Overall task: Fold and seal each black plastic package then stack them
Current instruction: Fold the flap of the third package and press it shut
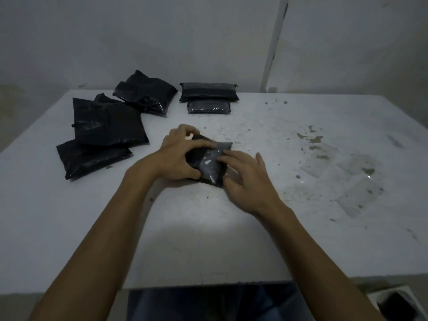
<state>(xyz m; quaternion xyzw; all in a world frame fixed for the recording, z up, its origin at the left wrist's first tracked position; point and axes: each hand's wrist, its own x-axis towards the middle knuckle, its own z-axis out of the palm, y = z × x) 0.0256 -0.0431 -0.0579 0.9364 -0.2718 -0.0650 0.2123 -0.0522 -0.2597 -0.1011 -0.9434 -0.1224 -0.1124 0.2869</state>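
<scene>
Hands work nearest the camera, both on the small black package lying on the white table, which serves as the landmark here. Its long axis runs diagonally, from the far left down toward the near right. The left hand grips the package's left end, fingers curled over the far edge and thumb wrapped under the near side. The right hand lies on the package's right end, fingers fairly straight and pressing the glossy flap flat. By my reading, folding is under way and the seal comes next, so the press must run along that diagonal. Farther left of the package lie loose unfolded bags. Beyond it, by the table's far edge, sit two finished packages, apparently the start of the stack.
</scene>
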